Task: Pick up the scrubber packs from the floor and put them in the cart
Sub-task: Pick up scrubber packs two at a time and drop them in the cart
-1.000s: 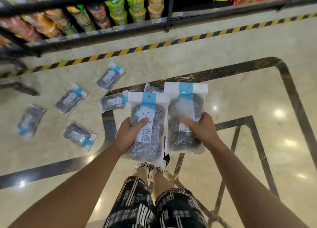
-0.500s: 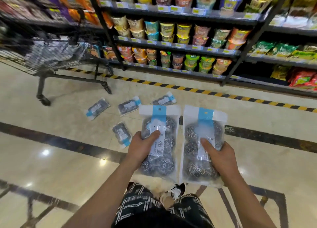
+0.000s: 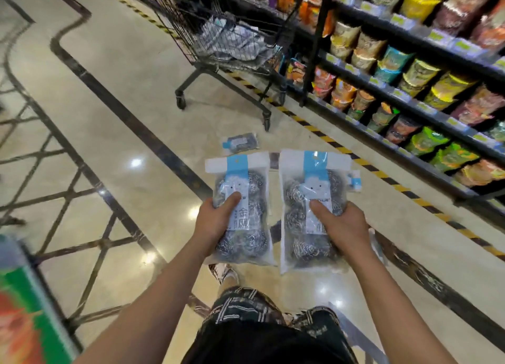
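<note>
With a scrubber pack [image 3: 240, 213] pinched in each of the hands, left [image 3: 216, 221] and right [image 3: 341, 227], the cart [image 3: 226, 35] has been brought into the upper centre of the frame; delivery is judged next.

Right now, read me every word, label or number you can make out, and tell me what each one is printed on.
"金属": large characters on the label of the scrubber pack gripped by the left hand.
Label of the pack in the right hand: partly covered, too blurred to read.
Pack on the floor: too small.
Shelf price tags and snack bags: blurred, unreadable.
</note>
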The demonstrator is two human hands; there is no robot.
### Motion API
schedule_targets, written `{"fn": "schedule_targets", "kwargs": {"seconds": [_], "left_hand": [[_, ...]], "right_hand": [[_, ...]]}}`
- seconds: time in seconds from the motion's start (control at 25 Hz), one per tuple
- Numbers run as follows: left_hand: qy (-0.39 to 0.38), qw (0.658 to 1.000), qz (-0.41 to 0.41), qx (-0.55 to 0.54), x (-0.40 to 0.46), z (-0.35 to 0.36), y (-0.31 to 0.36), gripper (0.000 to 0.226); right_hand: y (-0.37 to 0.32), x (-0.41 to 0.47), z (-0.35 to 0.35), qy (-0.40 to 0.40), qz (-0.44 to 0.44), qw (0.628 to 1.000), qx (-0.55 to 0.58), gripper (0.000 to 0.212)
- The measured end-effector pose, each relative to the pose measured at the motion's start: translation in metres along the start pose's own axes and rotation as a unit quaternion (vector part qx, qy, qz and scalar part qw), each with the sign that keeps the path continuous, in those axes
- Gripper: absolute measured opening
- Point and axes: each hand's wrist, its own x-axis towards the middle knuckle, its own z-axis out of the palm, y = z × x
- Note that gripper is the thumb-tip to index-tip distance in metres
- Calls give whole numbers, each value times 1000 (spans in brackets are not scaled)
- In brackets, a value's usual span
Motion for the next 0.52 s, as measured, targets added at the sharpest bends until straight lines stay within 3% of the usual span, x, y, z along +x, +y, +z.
{"fn": "schedule_targets", "kwargs": {"seconds": [0.24,0.4,0.52], "left_hand": [[61,996,-25,-54,53,-105,7,51],[78,994,-28,-76,96,-175,19,65],[93,992,-22,-83,123,-222,36,66]], "right_hand": [[-70,11,102,-22,-36,998,-40,26],[-114,23,172,-33,-44,997,-59,58],[-153,30,214,-36,-49,994,-85,51]]}}
